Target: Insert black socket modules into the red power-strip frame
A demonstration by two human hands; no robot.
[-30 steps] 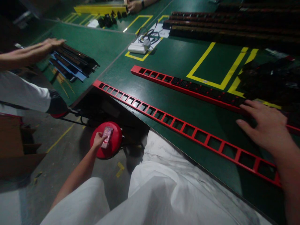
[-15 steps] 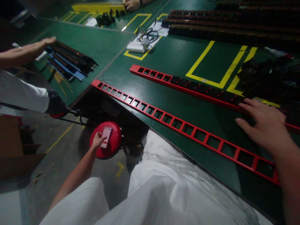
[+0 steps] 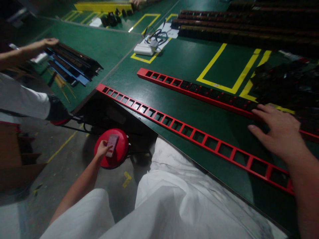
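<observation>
A long, narrow red rail fitted with black socket-like inserts [image 3: 199,94] lies on the green tabletop [image 3: 219,122], running from the frame's centre toward its right edge. It looks stiff and, with its inserts, probably heavier than the slender red ladder-like frame with open windows [image 3: 192,132] in front of it; the long side walls seem the best hold, one grip toward each end. The open frame looks lighter and may flex, so its outer edges seem safer than the thin crossbars.

The right hand [image 3: 277,132], at the right of the frame, is loosely spread, its fingertips over the filled rail; whether they press on it is unclear. The left hand [image 3: 101,149], lower left, pinches a slim pinkish phone [image 3: 112,145] above a round red stool [image 3: 121,157], thumb on the screen. The phone looks light, rigid, slippery and fragile, best held by its edges.

The fingers beneath the phone are hidden, and I cannot tell whether it rests on the stool. The right hand and forearm cover part of the filled rail and the near end of the open frame. The dark pile of parts [image 3: 281,83] at far right is too dim to make out.
</observation>
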